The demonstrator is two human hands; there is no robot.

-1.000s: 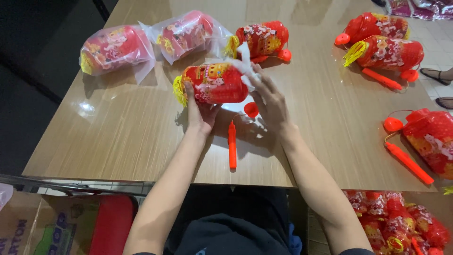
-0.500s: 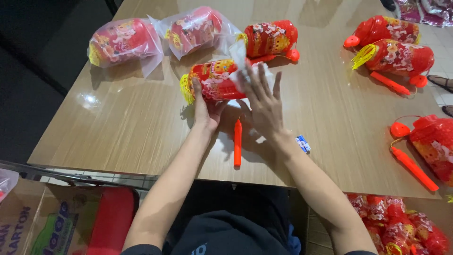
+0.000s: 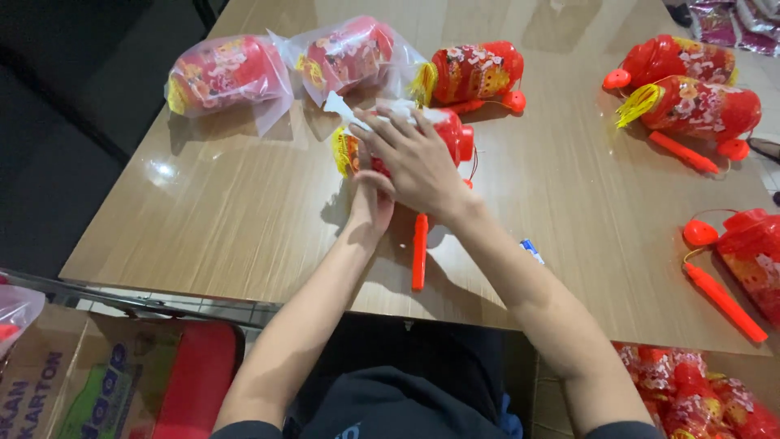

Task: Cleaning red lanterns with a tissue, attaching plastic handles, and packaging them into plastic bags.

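Head view, wooden table [image 3: 244,219].

Right hand [image 3: 410,158]: fingers spread, palm down, pressed over top of a red lantern [image 3: 451,134], also touching the crinkled clear plastic bag [image 3: 357,118] at its left end. Loose grip rather than a closed fist.

Left hand [image 3: 372,199]: tucked under/behind the same lantern from the near side, mostly covered by the right hand. Cannot tell how far curled or whether actually gripping.

Held lantern: centre of table, just in front of the back row, lying on its side, yellow tassel end [image 3: 341,153] pointing left. Orange stick handle [image 3: 419,250] lying on the table just below it, pointing toward the body.

Count, lanterns on table:
- 2 bagged in clear plastic, back left: [image 3: 223,73] and [image 3: 349,53], side by side, touching.
- 1 unbagged, back centre [image 3: 475,71], just behind the held one.
- 2 unbagged, back right, stacked close: [image 3: 670,55] and [image 3: 703,106].
- 1 at right edge [image 3: 751,248], partly cut off, orange stick [image 3: 723,301] beside it.
- Plus 1 in hand = 7.

Other: 1 small blue-and-white item [image 3: 532,250] beside right forearm, too small to identify. Pile of more red lanterns [image 3: 699,394] below table at bottom right, count unclear. Cardboard box [image 3: 49,390] and red seat [image 3: 199,374] at bottom left.
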